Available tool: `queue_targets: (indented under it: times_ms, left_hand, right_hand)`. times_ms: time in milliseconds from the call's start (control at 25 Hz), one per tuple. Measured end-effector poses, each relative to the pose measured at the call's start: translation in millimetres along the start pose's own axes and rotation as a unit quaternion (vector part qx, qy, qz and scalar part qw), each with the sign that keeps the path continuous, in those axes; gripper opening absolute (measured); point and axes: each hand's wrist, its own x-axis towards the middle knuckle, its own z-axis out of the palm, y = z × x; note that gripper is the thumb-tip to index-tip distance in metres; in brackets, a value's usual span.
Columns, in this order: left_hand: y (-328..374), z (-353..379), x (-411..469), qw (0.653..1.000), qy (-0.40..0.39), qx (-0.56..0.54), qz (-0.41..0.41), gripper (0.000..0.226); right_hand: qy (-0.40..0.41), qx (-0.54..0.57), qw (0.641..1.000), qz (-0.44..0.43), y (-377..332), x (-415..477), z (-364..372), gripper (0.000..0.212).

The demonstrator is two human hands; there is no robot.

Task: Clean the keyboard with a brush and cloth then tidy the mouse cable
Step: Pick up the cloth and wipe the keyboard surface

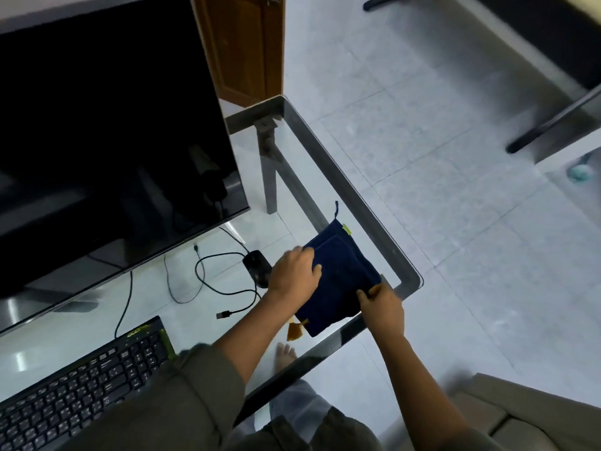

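A folded dark blue cloth (pixel 341 275) lies near the right corner of the glass desk (pixel 403 275). My left hand (pixel 294 275) rests on the cloth's left edge, fingers curled over it. My right hand (pixel 382 309) pinches the cloth's near right edge. A brown brush tip (pixel 295 330) pokes out from under the cloth's near corner. The black mouse (pixel 257 266) sits just left of my left hand, its cable (pixel 208 278) looping loosely over the glass to a free USB plug (pixel 223 314). The black keyboard (pixel 81 385) lies at the lower left.
A large dark monitor (pixel 107 141) fills the upper left. A wooden cabinet (pixel 244 47) stands behind the desk. Tiled floor (pixel 439 141) lies to the right, with a dark table leg (pixel 553 122) at the far right. My bare foot (pixel 285 354) shows through the glass.
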Motion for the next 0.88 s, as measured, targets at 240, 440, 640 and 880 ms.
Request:
queue_targets:
  times_ms: [240,440,640,880]
  left_hand:
    - [-2,29,47,0.992,-0.088,0.020,-0.090,0.060]
    - [-3,27,58,0.976,-0.152,-0.086,-0.127,0.037]
    - [-1,-13,37,0.940,-0.205,-0.263,-0.072,0.062]
    - [-7,-78,-23,0.906,-0.150,-0.396,0.006,0.075]
  right_hand:
    - [-0.030,0.098,0.995,-0.005,-4,-19,19,0.044]
    - [-0.035,0.164,0.985,-0.024,2,-12,13,0.052]
    - [-0.018,0.183,0.981,-0.061,4,-10,-8,0.054]
    - [0.000,0.100,0.966,-0.238,-44,-39,-17,0.040]
